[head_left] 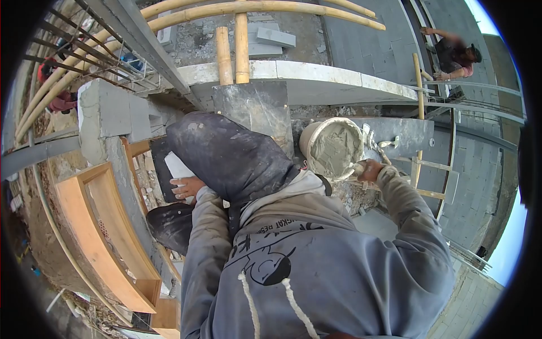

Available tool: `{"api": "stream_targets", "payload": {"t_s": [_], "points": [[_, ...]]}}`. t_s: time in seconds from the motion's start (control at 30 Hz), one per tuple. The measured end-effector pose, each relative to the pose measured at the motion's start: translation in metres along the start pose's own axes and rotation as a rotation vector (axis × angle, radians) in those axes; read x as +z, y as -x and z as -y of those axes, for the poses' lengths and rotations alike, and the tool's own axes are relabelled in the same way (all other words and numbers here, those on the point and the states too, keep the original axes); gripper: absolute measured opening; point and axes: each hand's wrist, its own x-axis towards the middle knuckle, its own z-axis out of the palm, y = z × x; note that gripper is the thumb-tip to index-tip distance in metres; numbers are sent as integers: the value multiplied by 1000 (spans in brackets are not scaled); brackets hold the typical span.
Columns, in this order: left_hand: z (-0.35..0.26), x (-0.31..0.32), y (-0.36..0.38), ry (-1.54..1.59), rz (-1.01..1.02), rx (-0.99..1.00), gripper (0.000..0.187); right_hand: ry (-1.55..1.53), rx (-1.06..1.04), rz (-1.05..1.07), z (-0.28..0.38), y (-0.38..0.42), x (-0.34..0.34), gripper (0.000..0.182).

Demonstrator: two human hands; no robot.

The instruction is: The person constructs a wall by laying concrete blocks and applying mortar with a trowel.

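Observation:
My left hand (189,187) is beside my bent knee, its fingers curled against the lower end of a pale, light concrete block (178,168). Part of that block is hidden behind my leg. On the other side, my right hand (371,170) is closed around the handle of a mortar-smeared trowel (357,169) at the bucket's edge. The trowel's blade cannot be made out clearly against the mortar. Wet grey mortar (335,148) fills much of the round bucket (308,141).
A dark board (254,107) lies ahead of my knees, before a curved block wall (316,72). Bamboo poles (265,7) cross above it. A wooden frame (90,226) stands at left. Mortar-covered tools (387,142) lie beyond the bucket. Another person (451,53) is at upper right.

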Motion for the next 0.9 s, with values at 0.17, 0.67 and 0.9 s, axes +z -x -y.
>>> {"api": "stream_targets", "payload": {"t_s": [0.17, 0.67, 0.9], "points": [[-42, -98, -11, -335, 391, -107, 52, -102, -570, -232, 109, 59, -44, 52], [-32, -51, 8, -330, 32, -80, 55, 458, -1496, -315, 574, 28, 51, 37], [-41, -95, -2, -197, 322, -112, 57, 668, -1451, -260, 614, 32, 61, 38]]}}
